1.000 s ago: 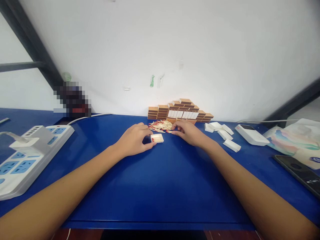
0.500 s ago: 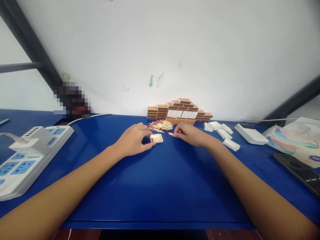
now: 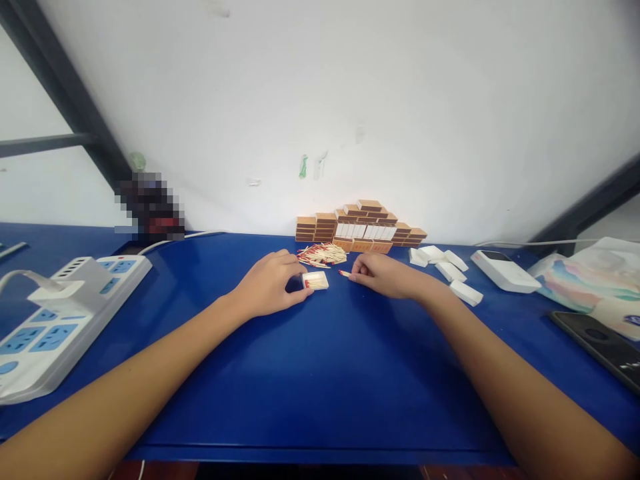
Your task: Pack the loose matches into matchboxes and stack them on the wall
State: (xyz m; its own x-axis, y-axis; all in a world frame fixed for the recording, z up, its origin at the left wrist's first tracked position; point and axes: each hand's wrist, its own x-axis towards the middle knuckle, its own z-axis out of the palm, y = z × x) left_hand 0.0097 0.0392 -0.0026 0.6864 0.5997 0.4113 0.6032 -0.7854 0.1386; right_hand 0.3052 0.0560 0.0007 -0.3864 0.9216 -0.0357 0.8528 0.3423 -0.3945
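Left hand (image 3: 267, 288) grips a small white tray (image 3: 315, 281), partly filled with matches. Just beside it, the right hand (image 3: 385, 275) pinches a match (image 3: 345, 273). Beyond both lies a loose match pile (image 3: 323, 253), still unpacked. Empty trays (image 3: 445, 265) sit right of the right hand, and stacked matchboxes (image 3: 360, 227) stand farthest back.

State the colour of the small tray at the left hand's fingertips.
White; the head view shows the tray best.
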